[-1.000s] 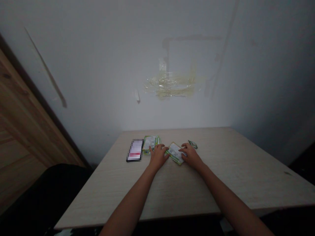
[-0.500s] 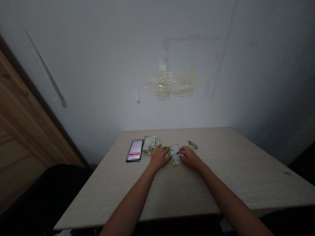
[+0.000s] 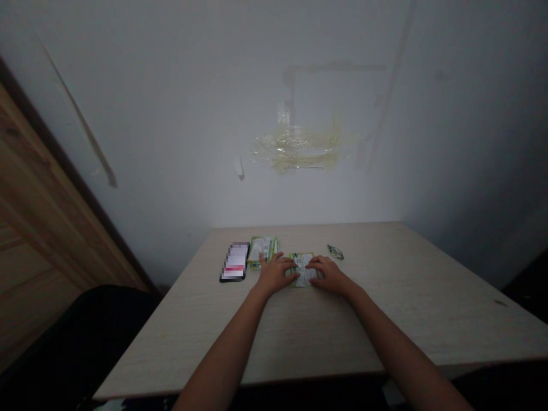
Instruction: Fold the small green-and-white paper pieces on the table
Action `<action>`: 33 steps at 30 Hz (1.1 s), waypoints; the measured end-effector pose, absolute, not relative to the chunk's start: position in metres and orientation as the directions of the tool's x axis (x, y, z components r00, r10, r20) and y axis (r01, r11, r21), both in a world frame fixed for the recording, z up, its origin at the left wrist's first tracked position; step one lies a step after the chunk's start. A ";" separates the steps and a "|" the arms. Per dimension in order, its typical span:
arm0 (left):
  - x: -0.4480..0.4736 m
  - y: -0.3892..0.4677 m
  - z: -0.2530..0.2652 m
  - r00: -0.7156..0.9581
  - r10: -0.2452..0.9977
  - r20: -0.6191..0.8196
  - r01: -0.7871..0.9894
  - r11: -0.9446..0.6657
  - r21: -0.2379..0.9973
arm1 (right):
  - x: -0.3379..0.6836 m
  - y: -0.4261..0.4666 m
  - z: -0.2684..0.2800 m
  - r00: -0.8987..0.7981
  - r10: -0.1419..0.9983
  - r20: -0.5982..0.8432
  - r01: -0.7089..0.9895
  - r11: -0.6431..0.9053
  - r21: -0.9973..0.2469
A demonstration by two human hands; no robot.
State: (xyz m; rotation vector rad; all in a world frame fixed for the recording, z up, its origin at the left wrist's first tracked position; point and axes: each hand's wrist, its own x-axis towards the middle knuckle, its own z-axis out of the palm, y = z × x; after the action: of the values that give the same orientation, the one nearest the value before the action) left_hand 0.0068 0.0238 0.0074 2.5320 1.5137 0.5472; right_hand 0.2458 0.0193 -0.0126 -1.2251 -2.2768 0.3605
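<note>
A flat green-and-white printed packet (image 3: 303, 275) lies on the table between my hands. My left hand (image 3: 274, 274) is open, its fingers spread and resting on the packet's left side. From the right, my right hand (image 3: 329, 274) rests its outstretched fingertips on the opposite side. Several similar packets (image 3: 263, 249) lie in a pile just beyond my left hand, whose thumb reaches close to the near edge of that pile. A small green crumpled piece (image 3: 335, 252) sits past my right hand; its kind cannot be made out.
Left of the pile lies a phone (image 3: 235, 262) with a blurred lit screen. The pale wooden table (image 3: 308, 337) meets a wall (image 3: 171, 142) that carries old tape (image 3: 295, 149). At the left are a wooden door (image 3: 38, 200) and a black object (image 3: 85, 337).
The packet between my hands has turned from slanted to nearly square with the table edge. My fingers have shifted slightly along with it.
</note>
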 end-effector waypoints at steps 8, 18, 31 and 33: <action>0.003 0.023 0.012 0.464 0.867 0.183 0.817 -0.498 0.291 | 0.248 0.019 -0.012 -0.466 0.835 0.292 0.695 0.550 -0.463; 0.000 0.023 0.013 0.514 0.842 0.164 0.796 -0.539 0.276 | 0.248 0.019 -0.012 -0.474 0.842 0.258 0.704 0.538 -0.464; 0.000 0.022 0.015 0.510 0.844 0.167 0.787 -0.536 0.305 | 0.255 0.022 -0.015 -0.471 0.828 0.304 0.606 0.554 -0.570; 0.001 0.022 0.015 0.502 0.848 0.168 0.791 -0.529 0.307 | 0.255 0.024 -0.017 -0.436 0.829 0.349 0.593 0.557 -0.581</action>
State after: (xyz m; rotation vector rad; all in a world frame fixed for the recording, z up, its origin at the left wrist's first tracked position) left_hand 0.0010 0.0217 0.0155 2.5532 1.4104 0.4444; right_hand 0.2554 0.0241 -0.0173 -1.1371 -2.1811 0.5014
